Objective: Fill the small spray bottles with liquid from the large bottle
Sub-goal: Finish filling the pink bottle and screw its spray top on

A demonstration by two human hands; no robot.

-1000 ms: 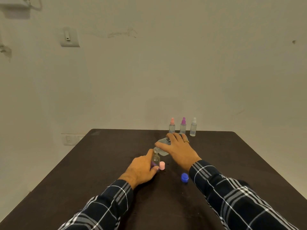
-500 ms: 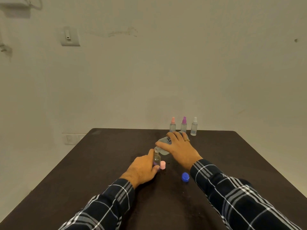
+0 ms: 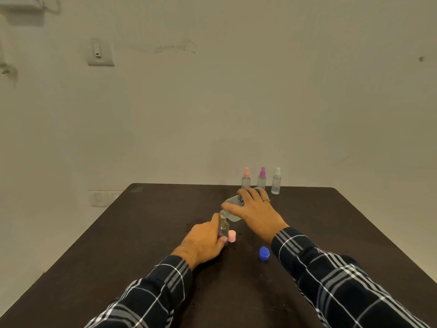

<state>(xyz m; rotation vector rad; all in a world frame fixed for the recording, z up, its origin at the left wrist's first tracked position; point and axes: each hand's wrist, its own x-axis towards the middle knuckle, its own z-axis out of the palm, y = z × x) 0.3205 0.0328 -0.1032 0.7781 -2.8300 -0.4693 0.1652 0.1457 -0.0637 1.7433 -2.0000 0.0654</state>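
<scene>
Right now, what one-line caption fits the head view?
Right hand tips the large bottle into a small bottle gripped by the left hand; three spray bottles stand behind.

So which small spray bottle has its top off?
The open bottle in the left hand, under the mouth of the large bottle. The three at the far edge wear a pink top, a purple top and a white top.

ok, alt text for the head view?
The right hand tips a large clear plastic bottle into the open neck of a small clear bottle that the left hand holds upright on a dark table. A pink cap and a blue cap lie nearby; three capped spray bottles stand at the far edge.
</scene>
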